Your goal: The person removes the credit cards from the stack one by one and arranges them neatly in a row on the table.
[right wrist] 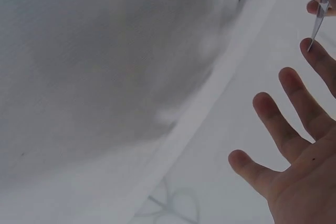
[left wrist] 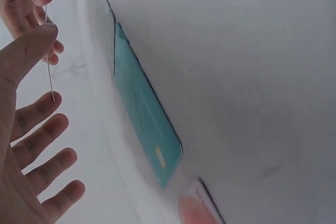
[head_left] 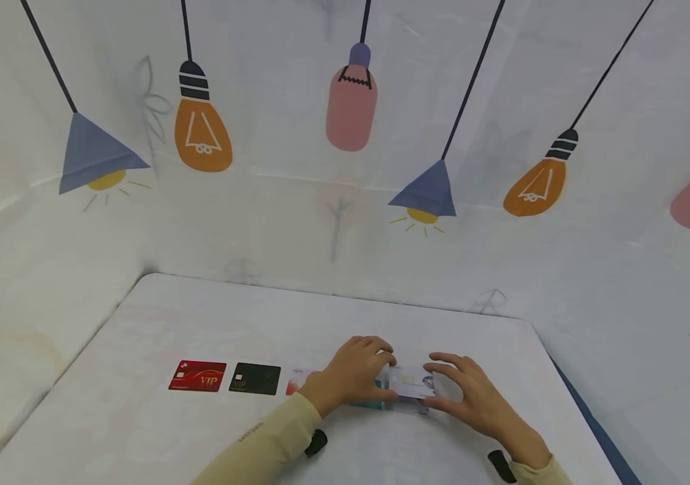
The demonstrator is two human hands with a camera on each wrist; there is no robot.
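Both hands hold a pale card [head_left: 408, 381] by its opposite short sides, raised above the table. My left hand [head_left: 353, 370] pinches its left side between thumb and index finger; the card shows edge-on [left wrist: 51, 80] in the left wrist view. At the other side my right hand [head_left: 468, 394] pinches it, index fingertip on the edge in the right wrist view. Beneath lies a teal card [left wrist: 144, 111], partly covered by the left hand in the head view. Beside it another bluish card [head_left: 412, 407] is mostly hidden by the held one.
A red VIP card [head_left: 197, 376], a black VIP card [head_left: 255, 378] and a pink-and-white card [head_left: 297, 378] lie in a row on the white table [head_left: 139, 431]. The left hand overlaps the pink-and-white card. White curtains [head_left: 296, 222] printed with lamps surround the table.
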